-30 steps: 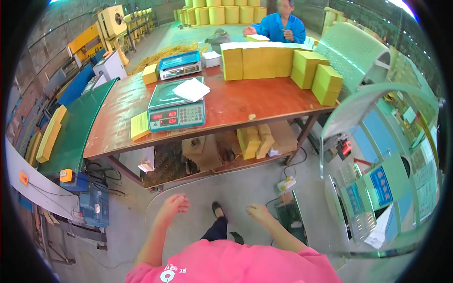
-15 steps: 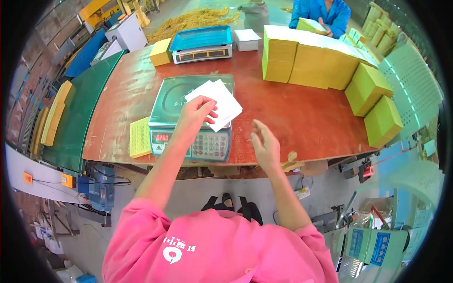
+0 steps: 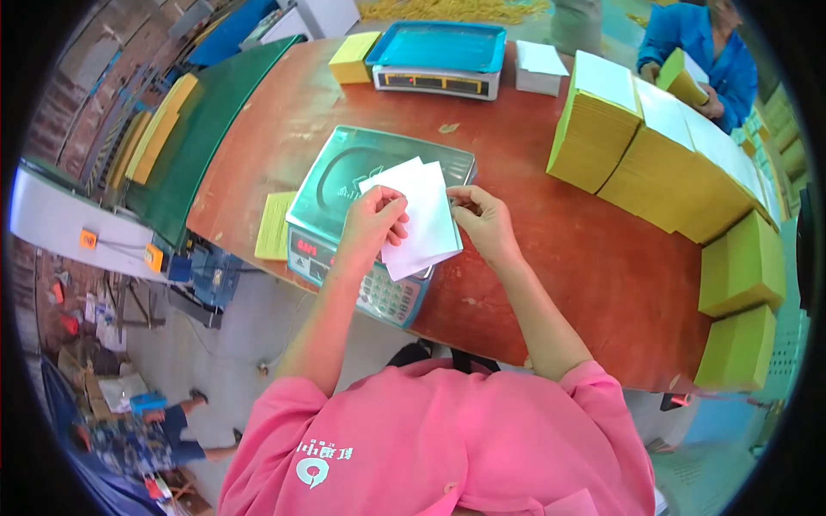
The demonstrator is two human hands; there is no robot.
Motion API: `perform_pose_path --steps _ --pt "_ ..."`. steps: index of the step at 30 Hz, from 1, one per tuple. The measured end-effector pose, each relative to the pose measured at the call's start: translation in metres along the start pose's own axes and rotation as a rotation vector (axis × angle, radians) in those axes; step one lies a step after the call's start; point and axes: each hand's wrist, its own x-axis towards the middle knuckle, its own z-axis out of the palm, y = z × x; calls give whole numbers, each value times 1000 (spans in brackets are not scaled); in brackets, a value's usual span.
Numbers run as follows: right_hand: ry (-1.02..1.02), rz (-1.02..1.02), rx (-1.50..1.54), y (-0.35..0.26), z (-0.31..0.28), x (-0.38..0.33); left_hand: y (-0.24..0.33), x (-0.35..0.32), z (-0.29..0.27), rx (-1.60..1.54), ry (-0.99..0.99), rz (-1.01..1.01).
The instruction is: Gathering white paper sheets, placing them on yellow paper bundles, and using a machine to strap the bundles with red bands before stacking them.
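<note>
A few white paper sheets [image 3: 428,215], slightly fanned, are held over the digital scale [image 3: 331,181]. My left hand [image 3: 374,225] grips them at their left side, with its fingers curled. At their right edge, my right hand [image 3: 486,225] has its thumb and fingertips pinched together on the paper. The scale has a steel pan and a keypad with a red lit readout on its near side; the sheets and my left hand cover part of both. Against the scale's left side lies a small yellow paper stack [image 3: 274,225].
Tall yellow stacks with white tops [image 3: 619,150] line the right of the red table [image 3: 516,292]. A second scale with a blue tray [image 3: 439,47] stands at the back, beside a white stack [image 3: 539,67]. Across the table a blue-sleeved person [image 3: 727,64] holds yellow-and-white sheets.
My right hand has come in from beside the sheets, fingers apart, to pinch their right edge. My left hand keeps its grip. The whole view has turned, and another person shows at lower left.
</note>
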Motion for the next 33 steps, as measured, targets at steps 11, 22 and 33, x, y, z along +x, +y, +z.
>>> perform_pose_path --steps 11,22,33 --pt "94 -434 -777 -52 13 -4 7 3 3 22 -2 -71" --pt "150 -254 -505 -56 25 -16 -1 9 -10 -209 -184 -51" --pt "318 -350 -678 -50 17 -43 -6 12 -10 -100 -149 -78"
